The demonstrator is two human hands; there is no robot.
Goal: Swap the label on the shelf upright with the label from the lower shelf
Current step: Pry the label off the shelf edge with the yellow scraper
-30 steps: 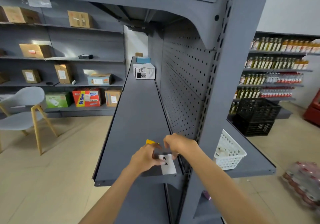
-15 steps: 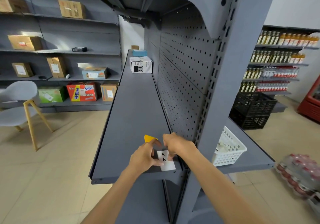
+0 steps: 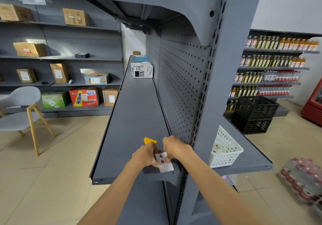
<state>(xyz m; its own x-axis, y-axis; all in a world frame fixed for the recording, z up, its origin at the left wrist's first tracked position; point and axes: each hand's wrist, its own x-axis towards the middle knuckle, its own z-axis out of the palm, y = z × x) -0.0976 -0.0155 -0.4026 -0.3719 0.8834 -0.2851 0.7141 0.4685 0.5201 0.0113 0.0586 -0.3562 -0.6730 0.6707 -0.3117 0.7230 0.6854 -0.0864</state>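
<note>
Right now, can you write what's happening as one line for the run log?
both hands pinch white label | over grey shelf end | yellow scraper in left grip | swap not finished

Grey metal shelf (image 3: 135, 120), long and mostly bare. Near end: yellow triangular piece (image 3: 149, 140) and white label (image 3: 164, 163) (handwritten marks, overhanging the front corner). Far end: white box (image 3: 142, 70), blue box (image 3: 141, 58) behind it.

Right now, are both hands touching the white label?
Touching. In the head view the left hand and the right hand both pinch the white label at its upper edges, fingers overlapping the paper.
</note>
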